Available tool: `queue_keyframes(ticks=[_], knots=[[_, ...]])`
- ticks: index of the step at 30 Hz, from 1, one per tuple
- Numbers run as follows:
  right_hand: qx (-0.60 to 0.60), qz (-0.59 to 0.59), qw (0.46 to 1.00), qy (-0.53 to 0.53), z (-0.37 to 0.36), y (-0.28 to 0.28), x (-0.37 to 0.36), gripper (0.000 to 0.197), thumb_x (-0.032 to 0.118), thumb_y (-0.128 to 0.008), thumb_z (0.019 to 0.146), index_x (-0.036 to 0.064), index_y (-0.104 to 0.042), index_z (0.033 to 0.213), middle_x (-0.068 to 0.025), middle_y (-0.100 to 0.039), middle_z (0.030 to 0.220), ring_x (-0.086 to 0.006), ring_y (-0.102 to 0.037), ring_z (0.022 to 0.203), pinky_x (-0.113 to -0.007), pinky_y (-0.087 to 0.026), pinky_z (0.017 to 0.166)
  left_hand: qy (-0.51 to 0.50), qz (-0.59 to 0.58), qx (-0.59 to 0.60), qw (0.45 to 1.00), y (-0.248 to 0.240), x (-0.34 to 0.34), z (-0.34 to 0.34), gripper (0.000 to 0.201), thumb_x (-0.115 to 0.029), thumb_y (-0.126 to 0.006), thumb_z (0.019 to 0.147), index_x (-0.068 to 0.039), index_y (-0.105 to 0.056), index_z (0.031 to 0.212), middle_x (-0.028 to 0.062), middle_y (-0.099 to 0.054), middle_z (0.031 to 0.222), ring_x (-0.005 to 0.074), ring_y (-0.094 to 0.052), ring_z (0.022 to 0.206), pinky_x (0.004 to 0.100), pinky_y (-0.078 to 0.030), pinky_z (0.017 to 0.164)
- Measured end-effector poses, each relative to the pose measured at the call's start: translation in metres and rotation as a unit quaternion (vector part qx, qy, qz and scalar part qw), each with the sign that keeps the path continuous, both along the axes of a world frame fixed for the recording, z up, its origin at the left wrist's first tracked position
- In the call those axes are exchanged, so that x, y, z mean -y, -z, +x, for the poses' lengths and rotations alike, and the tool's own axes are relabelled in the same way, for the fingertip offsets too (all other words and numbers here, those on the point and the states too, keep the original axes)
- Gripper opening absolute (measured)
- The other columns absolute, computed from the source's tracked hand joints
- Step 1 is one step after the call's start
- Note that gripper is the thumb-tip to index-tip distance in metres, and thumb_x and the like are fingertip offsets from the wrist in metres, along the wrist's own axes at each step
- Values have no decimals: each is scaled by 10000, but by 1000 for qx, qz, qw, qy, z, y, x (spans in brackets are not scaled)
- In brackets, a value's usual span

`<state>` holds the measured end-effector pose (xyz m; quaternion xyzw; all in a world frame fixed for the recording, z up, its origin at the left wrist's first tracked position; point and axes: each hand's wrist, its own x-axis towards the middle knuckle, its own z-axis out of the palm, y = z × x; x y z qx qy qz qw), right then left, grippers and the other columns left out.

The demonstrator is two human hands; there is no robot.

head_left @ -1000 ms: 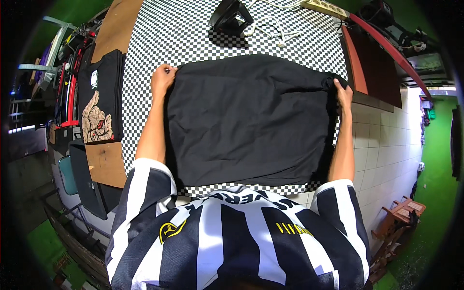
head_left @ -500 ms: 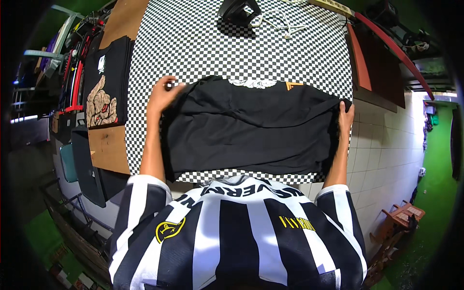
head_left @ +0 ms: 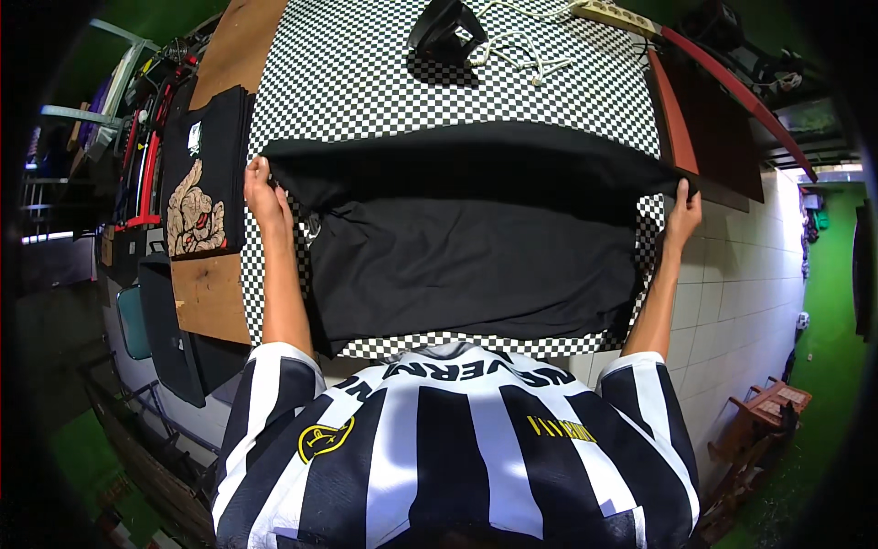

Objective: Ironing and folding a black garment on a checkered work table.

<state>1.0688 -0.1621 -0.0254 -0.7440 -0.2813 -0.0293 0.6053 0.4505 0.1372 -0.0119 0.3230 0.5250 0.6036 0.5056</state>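
Observation:
A black T-shirt (head_left: 494,261) lies across the near part of a table with a black-and-white checked cover (head_left: 366,82). Its far edge is lifted and stretched wide between my two hands. My left hand (head_left: 267,194) pinches the left corner of that edge, with the fingers closed. At the opposite corner, my right hand (head_left: 683,212) grips the cloth between thumb and fingers. Below the raised edge, the rest of the shirt lies slightly creased on the cover. A small patch of light print shows near its left side.
Beyond the shirt stands a black clothes iron (head_left: 446,32) with a white cord (head_left: 526,59). A power strip (head_left: 613,16) lies at the far right edge. On a brown board (head_left: 212,293) to the left sits a stack of folded black printed shirts (head_left: 203,174).
My left hand has taken hold of the shirt's left corner. Both hands have spread outward, raising the far edge, and the pale and orange print there is now hidden.

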Motion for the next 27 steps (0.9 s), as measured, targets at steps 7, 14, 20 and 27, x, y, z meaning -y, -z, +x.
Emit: queue_keyframes(ticks=[7,14,20,27], knots=[[45,-85,995,2,68,17,-126,483,440,-720,929,-23,-719,1070,-88,-730,913,-140,-640,851,-312,-502,794,-27,82,-91,992,18,-137,17,253,-148,-648,984,37,-658,1156,85,-680,1087,141,-609,1017,270,-472,906],[-66,-53,996,11,103,78,-160,416,273,-639,959,-8,-665,1265,-189,-705,1198,-269,-674,1095,-354,-495,979,-7,129,-283,950,45,-159,40,433,-195,-712,928,30,-578,1273,155,-649,1197,219,-635,1073,321,-491,946],[-37,-103,994,10,7,84,18,539,57,-672,903,-41,-478,1397,-151,-571,1225,-219,-571,1073,-323,-461,979,7,79,-481,873,46,47,-6,322,-114,-684,941,48,-634,1215,128,-669,1245,236,-613,1137,346,-443,1025],[-75,-349,930,86,-121,39,173,554,289,-675,925,33,-531,1394,-169,-582,1267,-284,-582,1140,-406,-439,1021,55,-86,-557,824,22,255,-52,378,-259,-666,970,13,-618,1227,141,-623,1153,260,-587,1040,365,-454,951]])
